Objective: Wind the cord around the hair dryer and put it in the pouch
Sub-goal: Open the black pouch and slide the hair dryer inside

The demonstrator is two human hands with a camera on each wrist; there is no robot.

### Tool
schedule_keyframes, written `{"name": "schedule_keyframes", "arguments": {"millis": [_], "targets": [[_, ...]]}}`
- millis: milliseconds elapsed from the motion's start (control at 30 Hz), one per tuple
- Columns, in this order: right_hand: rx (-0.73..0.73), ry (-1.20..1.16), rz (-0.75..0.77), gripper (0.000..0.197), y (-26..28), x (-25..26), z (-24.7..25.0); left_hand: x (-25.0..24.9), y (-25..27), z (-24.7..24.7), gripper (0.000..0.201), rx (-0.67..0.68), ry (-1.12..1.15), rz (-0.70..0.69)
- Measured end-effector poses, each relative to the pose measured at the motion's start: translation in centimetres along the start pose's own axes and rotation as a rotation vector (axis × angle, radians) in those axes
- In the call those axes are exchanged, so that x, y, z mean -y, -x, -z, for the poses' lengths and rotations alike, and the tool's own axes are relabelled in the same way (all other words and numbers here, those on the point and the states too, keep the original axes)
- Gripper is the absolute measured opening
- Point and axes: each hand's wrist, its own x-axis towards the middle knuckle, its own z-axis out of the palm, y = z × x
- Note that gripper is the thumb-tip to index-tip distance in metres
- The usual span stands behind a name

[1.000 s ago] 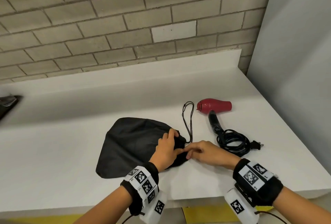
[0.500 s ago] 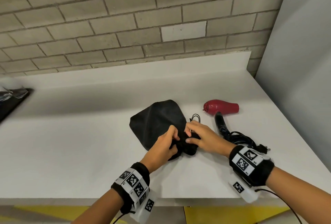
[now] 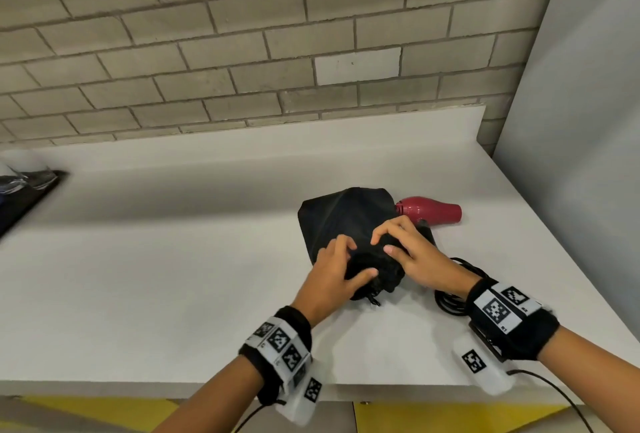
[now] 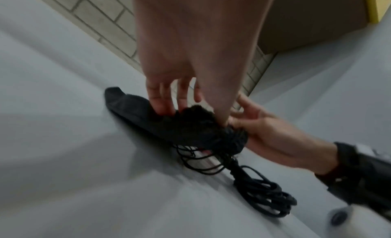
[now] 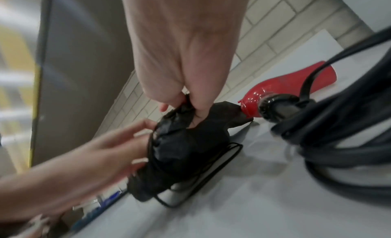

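Observation:
The black drawstring pouch (image 3: 343, 218) lies on the white counter (image 3: 156, 277), its mouth bunched toward me. My left hand (image 3: 358, 258) grips the bunched mouth from the left, thumb on the near side. My right hand (image 3: 382, 245) pinches the same gathered fabric (image 5: 186, 129) from the right. The red hair dryer (image 3: 431, 214) lies just behind and right of the pouch, its black handle partly hidden by my right hand. Its black power cord (image 3: 450, 299) lies coiled beside my right wrist. The thin drawstring loops (image 4: 196, 166) trail from the mouth.
A brick wall (image 3: 242, 52) and a low white backsplash close off the back. A grey panel (image 3: 581, 155) bounds the counter on the right. A dark object (image 3: 27, 193) sits at the far left edge. The counter's front edge runs just under my wrists.
The pouch has slid right and turned, so its far corner now reaches the hair dryer. Both hands moved with it and closed on the bunched mouth. The drawstring no longer lies stretched out.

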Motion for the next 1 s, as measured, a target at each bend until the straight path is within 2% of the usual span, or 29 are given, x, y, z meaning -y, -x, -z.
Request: {"name": "schedule_keyframes", "arguments": {"millis": [100,167,267,333,400,500,600,733,800,867,900,933,1000], "targets": [[-0.004,-0.011,0.03,0.041,0.0,0.3,-0.1,-0.4,-0.3,-0.6,0.032,-0.006,-0.001,-0.084],[-0.03,0.038,0.027,0.034,0.0,0.9,-0.1,-0.2,-0.6,-0.1,0.031,-0.024,-0.059,-0.153],[-0.106,0.345,0.03,0.014,0.2,1.4,-0.3,0.6,-0.7,1.0,0.02,-0.072,-0.216,-0.203],[-0.165,0.525,0.039,0.014,-0.2,1.3,-0.5,0.9,-0.8,1.5,0.021,-0.105,-0.361,-0.244],[-0.215,0.498,-0.059,0.019,-0.8,1.4,-0.3,1.3,-1.2,2.3,0.033,-0.155,-0.448,-0.232],[-0.296,0.483,-0.128,0.02,-1.1,0.6,1.3,2.5,-1.7,4.6,0.056,-0.228,-0.533,-0.08],[-0.114,0.692,-0.148,0.061,-1.5,-0.6,2.1,2.8,-1.7,6.0,0.074,-0.158,-0.601,0.053],[0.077,0.654,-0.3,0.09,-3.6,0.1,2.9,1.9,-2.8,6.2,0.089,-0.037,-0.432,0.118],[0.168,0.657,-0.299,0.092,-4.5,0.2,3.9,1.9,-3.8,6.3,0.094,0.032,-0.343,0.121],[0.205,0.436,-0.278,0.072,-4.5,0.1,5.0,1.7,-4.6,6.3,0.098,0.069,-0.228,0.111],[0.146,0.273,-0.262,0.054,-4.1,0.5,5.6,1.6,-5.0,6.2,0.099,0.079,-0.182,0.102],[0.024,0.14,-0.249,0.04,-3.5,0.8,5.8,1.4,-5.4,6.1,0.099,0.082,-0.156,0.092],[-0.289,0.017,-0.249,0.034,-1.2,1.1,5.4,1.2,-6.1,5.8,0.099,0.086,-0.135,0.078]]}}
